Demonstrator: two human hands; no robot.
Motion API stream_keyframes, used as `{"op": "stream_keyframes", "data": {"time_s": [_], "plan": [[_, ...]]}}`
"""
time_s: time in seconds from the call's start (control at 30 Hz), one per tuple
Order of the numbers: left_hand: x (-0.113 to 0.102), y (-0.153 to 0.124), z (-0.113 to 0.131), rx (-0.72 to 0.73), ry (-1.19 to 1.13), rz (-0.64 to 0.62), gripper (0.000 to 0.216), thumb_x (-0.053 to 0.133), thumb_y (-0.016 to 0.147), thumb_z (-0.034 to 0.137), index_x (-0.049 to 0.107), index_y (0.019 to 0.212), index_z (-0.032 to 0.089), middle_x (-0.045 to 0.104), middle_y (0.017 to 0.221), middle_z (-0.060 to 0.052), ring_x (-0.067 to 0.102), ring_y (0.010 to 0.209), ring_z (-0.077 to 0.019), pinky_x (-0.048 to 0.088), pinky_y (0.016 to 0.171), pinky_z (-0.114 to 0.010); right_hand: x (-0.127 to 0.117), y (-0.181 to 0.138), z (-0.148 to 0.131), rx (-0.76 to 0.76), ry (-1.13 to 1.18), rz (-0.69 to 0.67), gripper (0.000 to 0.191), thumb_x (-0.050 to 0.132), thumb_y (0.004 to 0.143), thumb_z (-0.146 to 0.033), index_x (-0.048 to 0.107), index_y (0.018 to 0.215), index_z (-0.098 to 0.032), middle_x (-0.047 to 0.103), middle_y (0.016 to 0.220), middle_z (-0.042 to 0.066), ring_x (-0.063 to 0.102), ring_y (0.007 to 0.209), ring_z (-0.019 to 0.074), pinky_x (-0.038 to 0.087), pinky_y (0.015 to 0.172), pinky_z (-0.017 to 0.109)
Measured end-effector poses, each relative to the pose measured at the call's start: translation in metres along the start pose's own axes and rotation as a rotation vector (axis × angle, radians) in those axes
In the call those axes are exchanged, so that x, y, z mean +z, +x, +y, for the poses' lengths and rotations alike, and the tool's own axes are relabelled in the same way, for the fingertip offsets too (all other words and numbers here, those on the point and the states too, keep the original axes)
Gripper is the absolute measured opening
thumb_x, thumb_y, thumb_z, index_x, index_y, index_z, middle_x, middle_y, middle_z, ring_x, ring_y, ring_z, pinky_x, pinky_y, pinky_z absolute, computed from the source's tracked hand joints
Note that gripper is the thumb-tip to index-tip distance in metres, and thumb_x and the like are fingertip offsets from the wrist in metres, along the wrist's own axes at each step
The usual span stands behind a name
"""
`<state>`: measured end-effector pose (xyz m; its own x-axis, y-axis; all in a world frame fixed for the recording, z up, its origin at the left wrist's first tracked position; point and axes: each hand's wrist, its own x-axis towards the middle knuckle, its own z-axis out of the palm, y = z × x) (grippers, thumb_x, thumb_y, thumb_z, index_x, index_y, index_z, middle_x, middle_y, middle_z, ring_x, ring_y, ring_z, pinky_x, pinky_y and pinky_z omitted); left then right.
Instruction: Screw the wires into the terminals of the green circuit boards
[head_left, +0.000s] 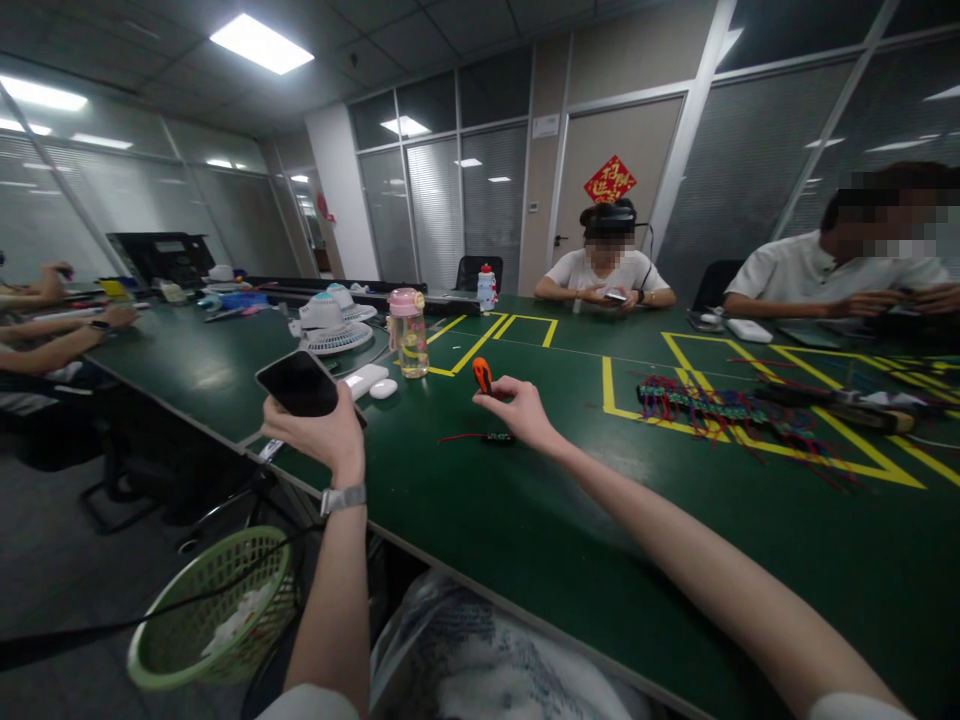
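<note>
My left hand [319,430] is raised over the near edge of the green table [487,520] and grips a black phone [298,385], held tilted with its dark screen up. My right hand [519,408] is stretched out over the table with its fingers closed on a small orange-handled tool [482,375]. Just below that hand a short red wire with a dark connector [487,438] lies on the table. A watch sits on my left wrist.
A bundle of red, blue and green wires [720,408] lies inside yellow tape marks at the right. A pink bottle [407,333], white fans [334,325] and small white items stand to the left. Other people sit around the table. A green basket [217,610] stands below the edge.
</note>
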<state>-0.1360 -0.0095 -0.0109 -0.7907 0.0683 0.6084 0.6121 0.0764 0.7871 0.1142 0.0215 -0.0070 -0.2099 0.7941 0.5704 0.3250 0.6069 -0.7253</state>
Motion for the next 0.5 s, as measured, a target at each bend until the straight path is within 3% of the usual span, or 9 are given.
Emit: {"op": "stream_keyframes", "data": {"time_s": [0.2, 0.5], "plan": [[-0.006, -0.003, 0.002, -0.007, 0.026, 0.05, 0.088, 0.061, 0.074, 0.044, 0.01, 0.138, 0.01, 0.028, 0.142, -0.02, 0.029, 0.131, -0.0328, 0.025, 0.111, -0.047, 0.001, 0.001, 0.002, -0.014, 0.011, 0.003, 0.022, 0.067, 0.074, -0.037, 0.071, 0.075, -0.015, 0.065, 0.073, 0.003, 0.057, 0.069, 0.0161, 0.041, 0.065, 0.027], [-0.011, -0.006, 0.004, 0.017, 0.026, 0.089, 0.089, 0.058, 0.077, 0.039, 0.0, 0.137, 0.01, 0.02, 0.143, -0.023, 0.02, 0.137, -0.0329, 0.021, 0.113, -0.048, 0.0, 0.001, 0.004, -0.009, 0.025, 0.015, 0.023, 0.067, 0.073, -0.038, 0.07, 0.072, -0.015, 0.063, 0.07, 0.002, 0.056, 0.066, 0.0154, 0.04, 0.064, 0.027]]}}
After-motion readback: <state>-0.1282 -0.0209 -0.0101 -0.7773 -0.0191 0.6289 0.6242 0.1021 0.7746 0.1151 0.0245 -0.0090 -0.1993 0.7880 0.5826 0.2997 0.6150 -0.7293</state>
